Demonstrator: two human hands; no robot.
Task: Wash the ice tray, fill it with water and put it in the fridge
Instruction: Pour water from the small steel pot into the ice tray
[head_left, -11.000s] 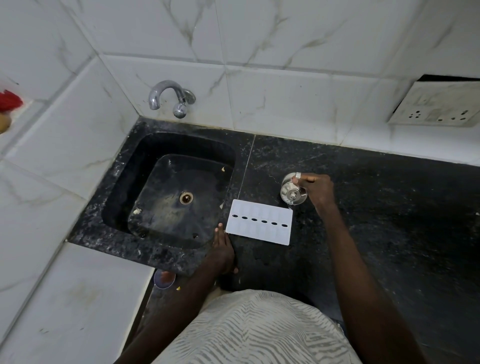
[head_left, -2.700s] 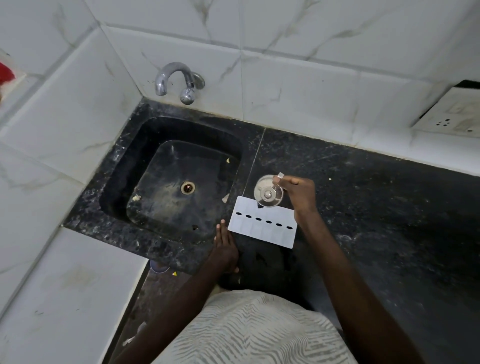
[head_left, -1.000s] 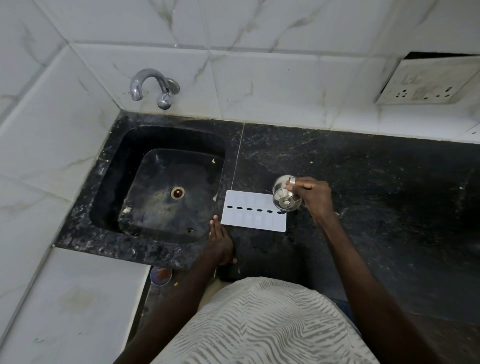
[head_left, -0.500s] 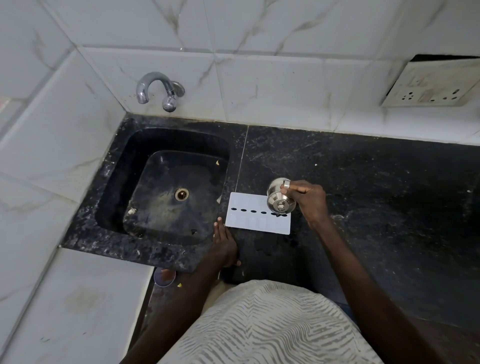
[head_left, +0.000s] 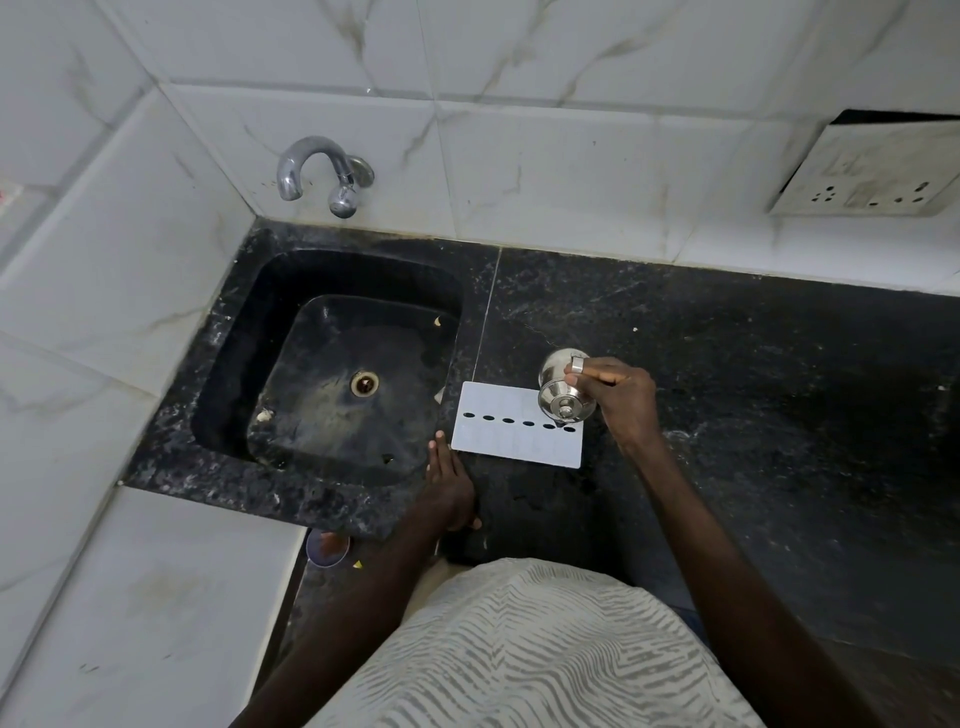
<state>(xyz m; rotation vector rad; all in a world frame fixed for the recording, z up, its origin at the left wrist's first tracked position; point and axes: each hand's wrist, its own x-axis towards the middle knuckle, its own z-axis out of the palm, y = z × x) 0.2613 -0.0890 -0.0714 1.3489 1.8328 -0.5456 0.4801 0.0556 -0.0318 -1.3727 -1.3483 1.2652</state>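
A white ice tray (head_left: 514, 431) with a row of dark oval slots lies flat on the black counter, just right of the sink. My right hand (head_left: 621, 397) grips a small steel cup (head_left: 563, 391), tipped on its side over the tray's right end. Flat on the counter at the tray's left corner rests my left hand (head_left: 447, 483), fingers straight, fingertips close to the tray's edge.
A black stone sink (head_left: 332, 364) with a drain sits left of the tray, under a steel tap (head_left: 324, 174) on the tiled wall. A socket plate (head_left: 872, 171) is on the wall at right. The counter (head_left: 753, 389) stretches to the right.
The tipped steel cup has shifted back and forth along the tray's slots and is now over the right end. My left hand has stayed put by the tray's left corner.
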